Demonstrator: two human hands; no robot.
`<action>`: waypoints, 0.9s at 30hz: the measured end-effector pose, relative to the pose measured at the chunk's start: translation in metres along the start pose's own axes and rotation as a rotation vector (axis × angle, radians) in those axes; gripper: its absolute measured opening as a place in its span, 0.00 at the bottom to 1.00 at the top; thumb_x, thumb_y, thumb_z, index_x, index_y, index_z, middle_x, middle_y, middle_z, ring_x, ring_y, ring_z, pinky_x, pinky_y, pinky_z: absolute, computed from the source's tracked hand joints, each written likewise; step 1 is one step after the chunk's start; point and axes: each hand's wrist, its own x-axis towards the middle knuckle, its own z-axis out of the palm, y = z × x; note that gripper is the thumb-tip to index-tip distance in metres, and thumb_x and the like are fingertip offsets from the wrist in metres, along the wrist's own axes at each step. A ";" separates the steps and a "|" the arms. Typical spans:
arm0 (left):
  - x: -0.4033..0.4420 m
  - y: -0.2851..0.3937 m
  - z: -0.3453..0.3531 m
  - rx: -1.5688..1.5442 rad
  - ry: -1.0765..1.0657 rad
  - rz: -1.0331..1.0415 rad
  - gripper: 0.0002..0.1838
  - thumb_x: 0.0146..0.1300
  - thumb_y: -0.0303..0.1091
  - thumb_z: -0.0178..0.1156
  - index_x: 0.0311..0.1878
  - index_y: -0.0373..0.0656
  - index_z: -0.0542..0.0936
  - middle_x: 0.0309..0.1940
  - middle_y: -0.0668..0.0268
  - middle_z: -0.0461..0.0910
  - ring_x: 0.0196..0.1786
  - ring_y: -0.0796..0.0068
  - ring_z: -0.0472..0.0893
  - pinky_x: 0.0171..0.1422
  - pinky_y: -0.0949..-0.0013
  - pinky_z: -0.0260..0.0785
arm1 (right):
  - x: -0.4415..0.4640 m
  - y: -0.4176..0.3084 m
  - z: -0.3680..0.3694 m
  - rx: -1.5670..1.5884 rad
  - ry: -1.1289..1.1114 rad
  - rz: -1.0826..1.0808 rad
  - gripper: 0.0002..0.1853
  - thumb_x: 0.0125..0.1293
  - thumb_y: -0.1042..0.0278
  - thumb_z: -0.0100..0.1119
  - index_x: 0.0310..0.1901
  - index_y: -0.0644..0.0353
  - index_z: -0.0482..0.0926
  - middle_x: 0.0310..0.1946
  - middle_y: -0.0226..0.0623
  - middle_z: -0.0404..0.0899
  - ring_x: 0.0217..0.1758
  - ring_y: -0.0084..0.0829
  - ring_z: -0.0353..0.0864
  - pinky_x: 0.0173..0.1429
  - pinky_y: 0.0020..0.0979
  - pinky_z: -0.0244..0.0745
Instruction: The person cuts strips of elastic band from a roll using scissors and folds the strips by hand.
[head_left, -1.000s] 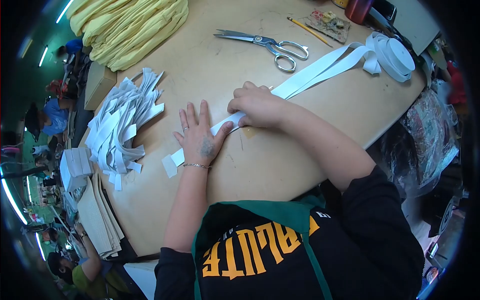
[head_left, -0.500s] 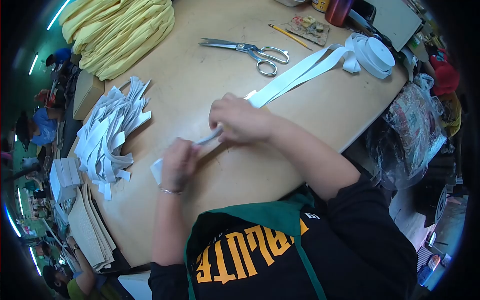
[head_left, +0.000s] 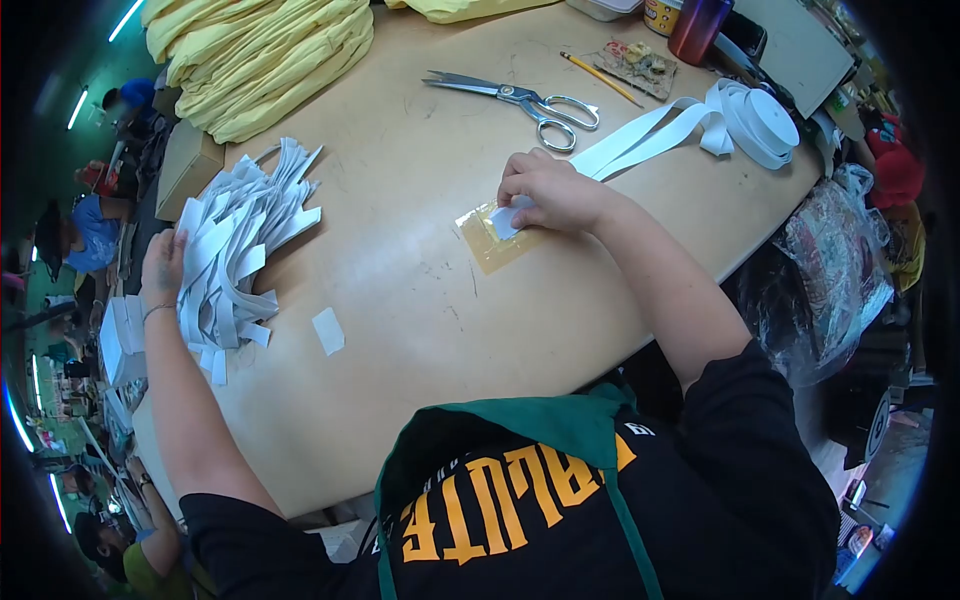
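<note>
My right hand (head_left: pixel 552 192) pinches the end of a white elastic band (head_left: pixel 612 150) over a yellowish patch of clear tape (head_left: pixel 484 242) on the table. From the hand the band runs back to its roll (head_left: pixel 755 122). At the far left, my left hand (head_left: pixel 163 268) rests against the outer side of a heap of cut white strips (head_left: pixel 240 250). Its fingers look extended, though the tips are partly hidden by the heap. A small white rectangular piece (head_left: pixel 328 331) lies on the table between the two hands.
Metal scissors (head_left: pixel 530 105) lie beyond my right hand, with a yellow pencil (head_left: pixel 600 78) farther right. Bundled yellow fabric (head_left: pixel 265 65) occupies the far left. A red-purple tumbler (head_left: pixel 698 30) stands at the back. A cardboard box (head_left: pixel 190 168) is beside the heap; people sit farther left.
My left hand has moved left to the heap, away from the strip it was holding near my right hand. My right hand has shifted right and up to the band's end; the tape patch now shows.
</note>
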 end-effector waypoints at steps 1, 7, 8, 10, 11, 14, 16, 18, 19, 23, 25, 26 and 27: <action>0.002 0.021 -0.001 0.141 0.173 0.012 0.15 0.64 0.42 0.57 0.44 0.40 0.74 0.39 0.54 0.75 0.43 0.57 0.74 0.47 0.59 0.66 | 0.000 -0.001 -0.001 0.009 -0.006 0.018 0.11 0.53 0.68 0.65 0.39 0.54 0.79 0.39 0.32 0.76 0.53 0.35 0.69 0.58 0.36 0.64; -0.017 0.272 -0.033 -0.584 0.012 0.116 0.27 0.54 0.44 0.66 0.53 0.38 0.73 0.47 0.54 0.76 0.50 0.55 0.75 0.49 0.60 0.70 | 0.000 -0.024 -0.008 0.229 0.014 -0.025 0.10 0.52 0.69 0.67 0.32 0.59 0.75 0.31 0.35 0.76 0.43 0.35 0.74 0.49 0.32 0.69; -0.026 0.308 -0.037 -0.463 0.077 0.335 0.24 0.52 0.45 0.67 0.47 0.38 0.75 0.40 0.56 0.78 0.42 0.57 0.78 0.41 0.62 0.72 | 0.000 -0.037 -0.011 0.303 0.002 -0.056 0.10 0.52 0.70 0.67 0.33 0.59 0.75 0.29 0.36 0.76 0.41 0.35 0.75 0.47 0.32 0.70; -0.045 0.350 -0.047 -0.574 -0.075 0.309 0.17 0.56 0.40 0.64 0.41 0.38 0.75 0.31 0.59 0.78 0.34 0.58 0.79 0.37 0.63 0.71 | -0.001 -0.060 -0.007 0.503 0.025 -0.073 0.11 0.52 0.69 0.67 0.33 0.60 0.74 0.28 0.37 0.76 0.37 0.33 0.77 0.42 0.30 0.71; -0.052 0.351 -0.050 -0.596 -0.099 0.285 0.14 0.58 0.38 0.63 0.39 0.38 0.75 0.29 0.59 0.78 0.33 0.58 0.78 0.36 0.64 0.70 | -0.003 -0.071 -0.006 0.604 0.044 -0.080 0.12 0.52 0.68 0.67 0.33 0.60 0.73 0.27 0.37 0.76 0.35 0.33 0.77 0.39 0.28 0.71; -0.071 0.341 -0.066 -0.730 -0.205 0.182 0.09 0.62 0.33 0.58 0.35 0.37 0.75 0.25 0.60 0.76 0.29 0.61 0.77 0.33 0.65 0.68 | -0.013 -0.103 -0.008 0.675 0.034 -0.111 0.13 0.54 0.65 0.65 0.34 0.61 0.72 0.29 0.42 0.79 0.35 0.42 0.79 0.38 0.34 0.72; -0.087 0.324 -0.082 -0.913 -0.327 0.039 0.08 0.64 0.31 0.55 0.33 0.36 0.76 0.24 0.59 0.76 0.28 0.63 0.77 0.33 0.67 0.67 | -0.016 -0.121 0.001 0.680 0.019 -0.198 0.14 0.54 0.66 0.64 0.36 0.62 0.70 0.29 0.43 0.79 0.35 0.43 0.79 0.37 0.33 0.72; -0.102 0.312 -0.087 -0.886 -0.266 0.014 0.10 0.66 0.33 0.54 0.32 0.36 0.76 0.23 0.61 0.75 0.27 0.68 0.76 0.32 0.70 0.66 | -0.015 -0.133 0.011 0.462 0.106 -0.294 0.15 0.56 0.60 0.63 0.37 0.59 0.70 0.29 0.42 0.78 0.36 0.43 0.79 0.47 0.40 0.69; -0.108 0.307 -0.088 -0.874 -0.235 0.000 0.11 0.66 0.33 0.53 0.31 0.36 0.76 0.22 0.62 0.74 0.26 0.71 0.75 0.32 0.71 0.66 | -0.015 -0.136 0.013 0.354 0.116 -0.310 0.15 0.56 0.57 0.62 0.36 0.57 0.70 0.27 0.41 0.78 0.36 0.42 0.78 0.49 0.42 0.66; -0.127 0.285 -0.072 -1.011 -0.131 -0.289 0.16 0.70 0.37 0.50 0.31 0.35 0.75 0.22 0.69 0.73 0.27 0.82 0.71 0.33 0.77 0.63 | -0.021 -0.118 0.002 -0.011 0.072 -0.238 0.16 0.56 0.57 0.62 0.40 0.55 0.70 0.33 0.36 0.77 0.45 0.38 0.77 0.61 0.48 0.57; -0.137 0.269 -0.057 -1.053 -0.111 -0.332 0.15 0.70 0.37 0.49 0.31 0.35 0.75 0.22 0.70 0.73 0.27 0.83 0.70 0.33 0.78 0.62 | -0.031 -0.093 -0.009 -0.165 0.049 -0.173 0.16 0.56 0.59 0.62 0.42 0.54 0.70 0.38 0.34 0.77 0.50 0.36 0.75 0.66 0.51 0.53; -0.140 0.259 -0.052 -1.073 -0.103 -0.353 0.15 0.70 0.37 0.49 0.32 0.35 0.75 0.22 0.70 0.73 0.26 0.83 0.70 0.33 0.79 0.62 | -0.037 -0.076 -0.013 -0.231 0.046 -0.137 0.16 0.55 0.60 0.63 0.43 0.53 0.71 0.40 0.32 0.77 0.52 0.35 0.74 0.68 0.52 0.52; -0.144 0.248 -0.052 -1.070 -0.096 -0.351 0.15 0.70 0.37 0.49 0.32 0.37 0.76 0.22 0.70 0.73 0.27 0.84 0.70 0.33 0.79 0.62 | -0.043 -0.060 -0.016 -0.294 0.048 -0.071 0.17 0.54 0.62 0.63 0.44 0.53 0.71 0.40 0.32 0.77 0.53 0.34 0.74 0.68 0.53 0.51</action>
